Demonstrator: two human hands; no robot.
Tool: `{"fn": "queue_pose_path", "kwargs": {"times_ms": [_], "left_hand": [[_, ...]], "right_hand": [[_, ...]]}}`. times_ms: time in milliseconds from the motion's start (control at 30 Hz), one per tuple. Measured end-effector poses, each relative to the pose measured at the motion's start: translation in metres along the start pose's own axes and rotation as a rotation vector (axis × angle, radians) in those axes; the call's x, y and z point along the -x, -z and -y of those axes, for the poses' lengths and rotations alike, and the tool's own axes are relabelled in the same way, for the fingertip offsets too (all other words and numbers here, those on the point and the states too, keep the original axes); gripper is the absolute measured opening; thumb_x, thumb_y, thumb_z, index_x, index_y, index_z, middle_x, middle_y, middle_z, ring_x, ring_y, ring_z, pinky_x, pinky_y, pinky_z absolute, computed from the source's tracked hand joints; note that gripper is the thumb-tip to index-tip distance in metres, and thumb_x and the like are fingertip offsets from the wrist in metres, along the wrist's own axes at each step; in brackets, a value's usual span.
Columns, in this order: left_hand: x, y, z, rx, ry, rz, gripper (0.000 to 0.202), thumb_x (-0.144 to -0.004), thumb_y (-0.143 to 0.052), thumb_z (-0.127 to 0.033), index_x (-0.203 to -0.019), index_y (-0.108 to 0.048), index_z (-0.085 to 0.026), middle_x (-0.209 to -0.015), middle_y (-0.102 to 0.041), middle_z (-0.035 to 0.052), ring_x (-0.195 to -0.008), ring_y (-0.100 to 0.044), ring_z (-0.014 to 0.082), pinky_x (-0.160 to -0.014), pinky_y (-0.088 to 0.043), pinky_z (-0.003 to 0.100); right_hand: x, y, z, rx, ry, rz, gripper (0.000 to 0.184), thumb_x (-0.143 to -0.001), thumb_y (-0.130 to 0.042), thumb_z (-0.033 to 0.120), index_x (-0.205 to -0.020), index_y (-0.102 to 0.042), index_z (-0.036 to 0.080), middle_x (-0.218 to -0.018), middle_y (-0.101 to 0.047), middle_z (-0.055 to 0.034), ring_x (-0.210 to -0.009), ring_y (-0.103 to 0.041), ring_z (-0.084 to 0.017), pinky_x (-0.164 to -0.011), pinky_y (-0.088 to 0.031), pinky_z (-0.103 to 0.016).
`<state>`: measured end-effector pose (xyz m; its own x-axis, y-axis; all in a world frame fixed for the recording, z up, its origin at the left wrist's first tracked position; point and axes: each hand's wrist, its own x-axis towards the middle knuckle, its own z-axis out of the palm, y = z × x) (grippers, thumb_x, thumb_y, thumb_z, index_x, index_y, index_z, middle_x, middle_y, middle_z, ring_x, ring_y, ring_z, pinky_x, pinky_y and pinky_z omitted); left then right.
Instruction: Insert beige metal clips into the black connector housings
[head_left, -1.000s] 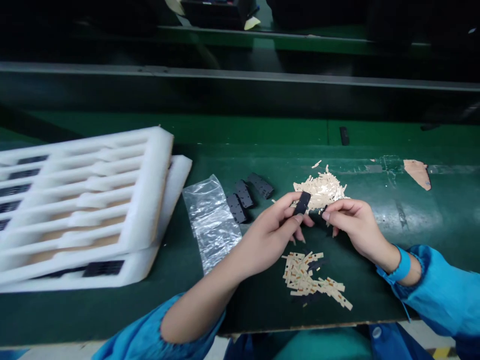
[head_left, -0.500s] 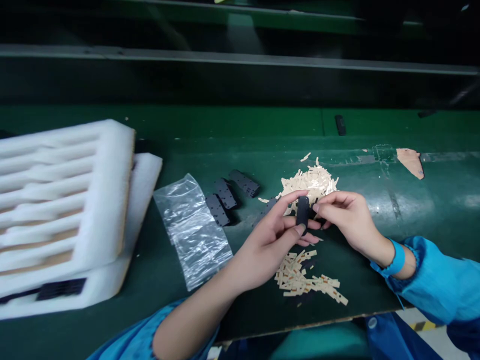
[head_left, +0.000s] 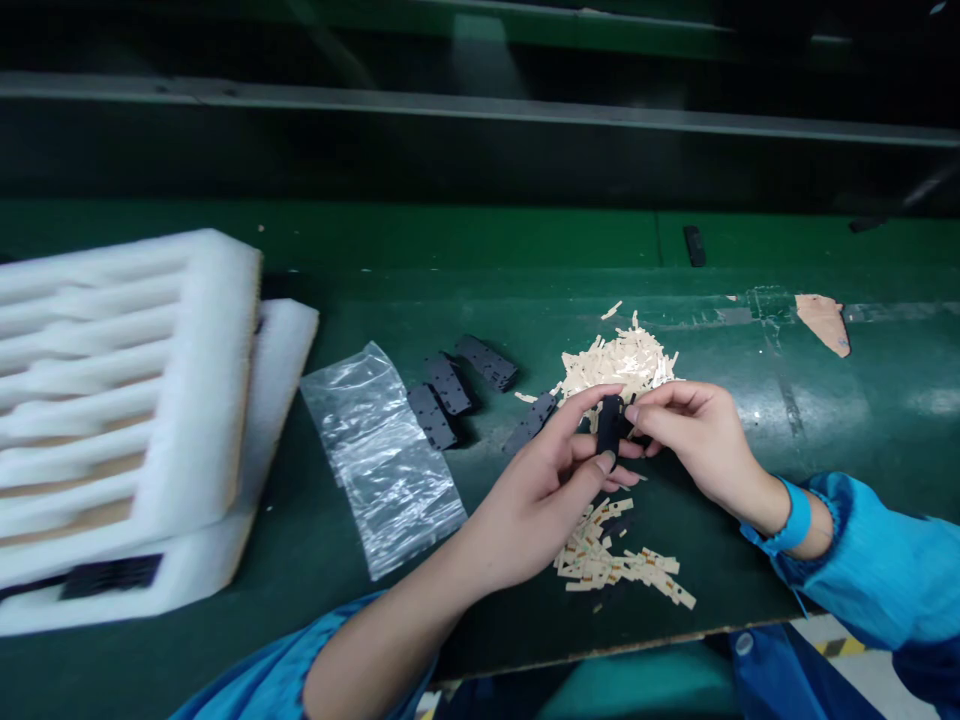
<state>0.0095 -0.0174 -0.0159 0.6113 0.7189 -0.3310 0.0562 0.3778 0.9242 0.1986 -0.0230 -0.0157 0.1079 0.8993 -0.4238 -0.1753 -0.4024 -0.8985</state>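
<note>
My left hand [head_left: 551,475] grips a narrow black plastic piece [head_left: 609,428] upright between thumb and fingers. Close to its right side, the thumb and index finger of my right hand [head_left: 686,430] are pinched together; a small dark bit shows at their tips, too small to name. Just behind both hands lies a heap of cream-coloured strips [head_left: 619,360]. Below my left hand a looser scatter of similar strips [head_left: 622,565] bears small brownish marks. Left of the hands, several dark perforated pieces [head_left: 450,385] rest on the table, one of them partly behind my left hand.
A clear plastic bag [head_left: 386,460] lies flat on the green table [head_left: 750,560]. White foam trays [head_left: 217,400] are stacked at the left. Farther back are a small black piece [head_left: 694,246] and a torn brown scrap [head_left: 823,322]. The table's front edge runs near my body.
The view has shifted slightly. Both hands keep nearly the same pose, and the black piece in my left hand has turned a little.
</note>
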Motion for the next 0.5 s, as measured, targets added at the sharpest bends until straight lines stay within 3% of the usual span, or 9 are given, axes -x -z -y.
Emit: {"fn": "queue_pose_path", "kwargs": {"times_ms": [500], "left_hand": [[0.0015,-0.0019,-0.0027,-0.008,-0.009,-0.004,0.053,-0.105,-0.051,-0.02,-0.155,-0.033,-0.022,-0.104,-0.075,0.0059,-0.098,-0.077,0.0211,-0.094,-0.062,0.035]], "right_hand": [[-0.0007,0.0015,-0.0039,0.042,0.034,0.029,0.013,-0.071,-0.081,0.031,-0.068,-0.075,0.02,-0.062,-0.071,-0.0003,-0.056,-0.064,-0.013,-0.052,-0.053,-0.026]]}}
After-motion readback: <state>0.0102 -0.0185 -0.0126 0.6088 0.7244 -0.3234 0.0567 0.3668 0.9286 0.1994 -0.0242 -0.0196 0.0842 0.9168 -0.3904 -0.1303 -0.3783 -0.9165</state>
